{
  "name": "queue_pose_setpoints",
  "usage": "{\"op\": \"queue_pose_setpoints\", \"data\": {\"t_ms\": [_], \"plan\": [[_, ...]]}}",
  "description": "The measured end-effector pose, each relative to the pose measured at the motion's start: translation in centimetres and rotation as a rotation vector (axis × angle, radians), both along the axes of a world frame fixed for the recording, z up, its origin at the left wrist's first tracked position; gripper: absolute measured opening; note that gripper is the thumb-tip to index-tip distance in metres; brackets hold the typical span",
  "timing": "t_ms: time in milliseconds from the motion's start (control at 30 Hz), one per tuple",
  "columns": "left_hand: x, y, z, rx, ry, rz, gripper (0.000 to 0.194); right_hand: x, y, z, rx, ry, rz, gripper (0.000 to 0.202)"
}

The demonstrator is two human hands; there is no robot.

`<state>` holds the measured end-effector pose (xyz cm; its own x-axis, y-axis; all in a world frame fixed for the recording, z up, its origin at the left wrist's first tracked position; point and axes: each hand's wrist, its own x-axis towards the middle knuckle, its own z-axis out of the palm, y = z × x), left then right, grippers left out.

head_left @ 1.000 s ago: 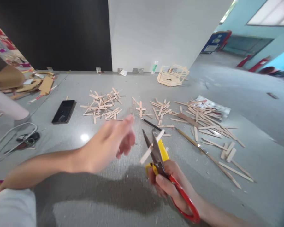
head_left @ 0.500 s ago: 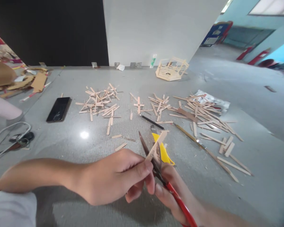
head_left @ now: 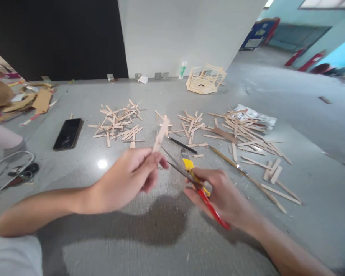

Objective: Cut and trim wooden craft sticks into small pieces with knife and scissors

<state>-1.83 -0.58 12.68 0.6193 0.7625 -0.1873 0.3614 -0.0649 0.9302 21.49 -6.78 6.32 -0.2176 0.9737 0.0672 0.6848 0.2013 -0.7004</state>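
Scissors with a red handle sit in the right hand on my feed, its fingers curled around the grips, partly hidden from me; the left hand pinches a wooden stick between thumb and fingers, its free end pointing up and away above the table; the blades reach toward the left fingertips, though I cannot tell whether they touch; beyond, I see a black pen near a yellow cutter; a phone lies far left.
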Motion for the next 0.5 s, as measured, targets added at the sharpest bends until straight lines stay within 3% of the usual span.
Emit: {"op": "queue_pose_setpoints", "data": {"t_ms": [133, 200, 267, 367, 500], "plan": [[-0.4, 2.6, 0.0, 0.174, 0.062, 0.104, 0.019, 4.4, 3.3, 0.6, -0.038, -0.412, -0.315, 0.039], [-0.5, 3.9, -0.5, 0.229, 0.153, 0.06, 0.023, 6.7, 4.6, 0.1, -0.071, -0.641, -0.601, 0.043], [-0.6, 5.0, -1.3, 0.27, 0.237, -0.067, 0.029, 8.9, 5.6, -0.7, -0.17, -0.765, -0.761, 0.048], [-0.4, 6.2, -2.7, 0.283, 0.348, -0.253, 0.033, 11.8, 6.5, -2.1, -0.218, -0.788, -0.785, 0.037], [0.1, 7.2, -4.6, 0.094, 0.326, -0.489, 0.029, 13.8, 6.5, -3.2, -0.121, -0.717, -0.81, 0.027]]}}
